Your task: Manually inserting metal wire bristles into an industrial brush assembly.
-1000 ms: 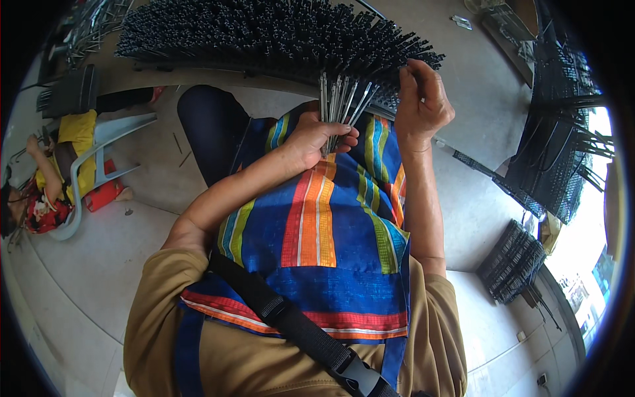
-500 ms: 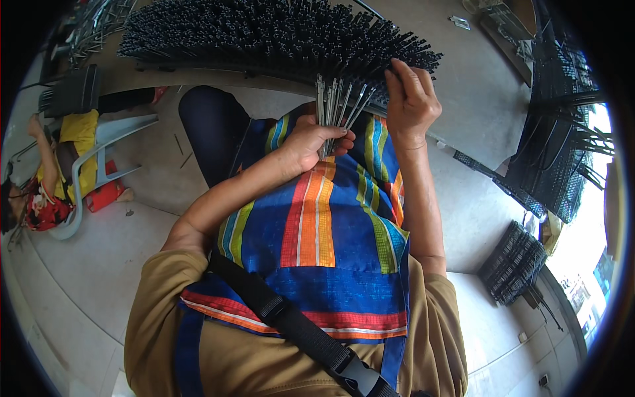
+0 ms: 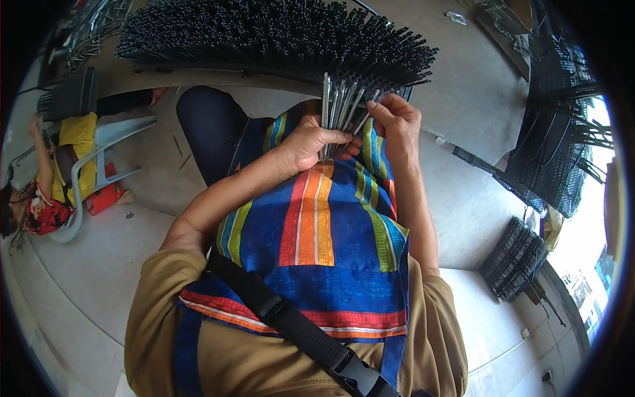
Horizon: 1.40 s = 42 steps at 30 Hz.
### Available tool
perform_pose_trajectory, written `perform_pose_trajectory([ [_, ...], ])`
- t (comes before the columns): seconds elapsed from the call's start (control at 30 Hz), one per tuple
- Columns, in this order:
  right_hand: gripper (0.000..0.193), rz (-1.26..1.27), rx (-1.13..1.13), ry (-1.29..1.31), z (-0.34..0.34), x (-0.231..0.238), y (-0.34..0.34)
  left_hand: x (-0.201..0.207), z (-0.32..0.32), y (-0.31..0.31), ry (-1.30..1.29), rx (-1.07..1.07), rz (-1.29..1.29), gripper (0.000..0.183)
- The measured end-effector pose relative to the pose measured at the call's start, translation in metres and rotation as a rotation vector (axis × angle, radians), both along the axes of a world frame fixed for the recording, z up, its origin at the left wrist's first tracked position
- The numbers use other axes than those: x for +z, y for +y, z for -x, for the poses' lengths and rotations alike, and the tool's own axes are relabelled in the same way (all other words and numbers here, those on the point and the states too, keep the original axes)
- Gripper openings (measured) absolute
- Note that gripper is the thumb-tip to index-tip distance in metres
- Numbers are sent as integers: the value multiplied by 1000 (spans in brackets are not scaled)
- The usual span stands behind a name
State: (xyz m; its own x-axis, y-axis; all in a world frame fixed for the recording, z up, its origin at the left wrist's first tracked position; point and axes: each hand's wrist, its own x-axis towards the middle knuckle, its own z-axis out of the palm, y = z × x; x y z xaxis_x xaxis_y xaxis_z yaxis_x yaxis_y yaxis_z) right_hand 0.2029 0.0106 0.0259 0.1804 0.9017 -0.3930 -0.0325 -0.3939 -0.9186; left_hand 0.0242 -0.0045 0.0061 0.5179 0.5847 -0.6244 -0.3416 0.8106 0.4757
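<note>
My left hand [image 3: 311,141] is wrapped round the lower part of a fanned bundle of thin silvery metal rods [image 3: 339,102], held upright above my lap. The thumb lies across the rods. My right hand [image 3: 399,122] is closed in a pinch at the upper end of one slanting metal rod on the right side of this bundle. Just beyond both hands, a wide, dense mass of dark upright rods [image 3: 264,36] stands on the table like a brush.
The grey table [image 3: 469,92] extends to the right, with a small metal piece [image 3: 456,18] on it. Black racks [image 3: 549,139] stand at the right, and a dark slatted stack [image 3: 514,259] sits on the floor. At the left, another person sits on a pale plastic chair [image 3: 109,135].
My right hand has come down and left from the edge of the dark rods to the tops of the metal rods. My left hand keeps its grip almost in place.
</note>
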Motion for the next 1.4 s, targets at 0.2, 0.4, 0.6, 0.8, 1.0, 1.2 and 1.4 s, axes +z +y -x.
perform_pose_trajectory([
  [0.2, 11, -241, -76, -57, -5, 17, -7, -7, 1, 1, 8, 65, 26, 17],
  [0.4, 14, -941, 649, -993, 0, 40, -15, -4, 2, 5, -82, 62, 101, 17],
  [0.6, 17, -948, 840, -967, 10, 23, -31, -21, 5, 2, 5, 81, -16, 12],
  [0.8, 5, -498, -69, -466, -3, 32, -25, -11, 7, 0, 36, -16, -8, 16],
  [1.0, 12, 139, -191, 385, -20, -9, -24, -9, 2, -5, 29, -44, -131, 14],
  [1.2, 6, 128, -30, 317, -14, -12, -23, -12, 2, -3, 3, -131, -196, 16],
  [1.4, 4, -347, -290, 47, -20, 16, -11, -12, -2, 5, 69, 36, 60, 27],
])
